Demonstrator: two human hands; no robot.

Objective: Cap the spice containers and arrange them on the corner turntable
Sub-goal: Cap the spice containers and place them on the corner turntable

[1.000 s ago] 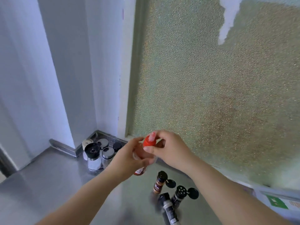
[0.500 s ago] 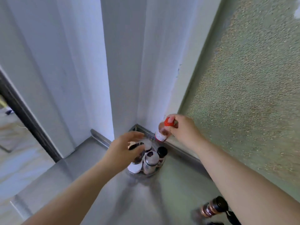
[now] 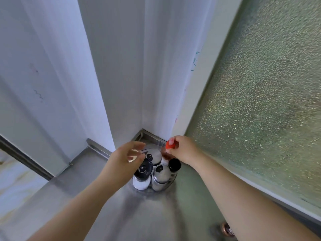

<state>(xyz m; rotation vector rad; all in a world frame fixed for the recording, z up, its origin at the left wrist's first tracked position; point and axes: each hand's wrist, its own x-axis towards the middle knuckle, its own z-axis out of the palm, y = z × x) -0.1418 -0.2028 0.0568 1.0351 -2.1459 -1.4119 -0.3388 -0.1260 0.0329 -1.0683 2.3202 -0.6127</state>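
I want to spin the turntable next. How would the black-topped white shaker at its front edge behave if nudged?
The white shaker looks tall and narrow, so probably tippy. The steel shaker beside it may brace that side. Its smooth body likely slides easily.

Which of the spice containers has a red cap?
The red-capped container that the right hand holds by its top, at the back of the turntable. The others there have black or metal tops.

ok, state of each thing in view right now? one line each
red-capped bottle: capped, held by its top in the right hand, over the turntable's back edge
left hand: open, holding nothing, hovering over the containers
black-lidded shaker: upright on the turntable
steel shaker: upright on the turntable
black-capped bottle: capped, upright on the turntable
bottle at bottom edge: on the counter, mostly hidden
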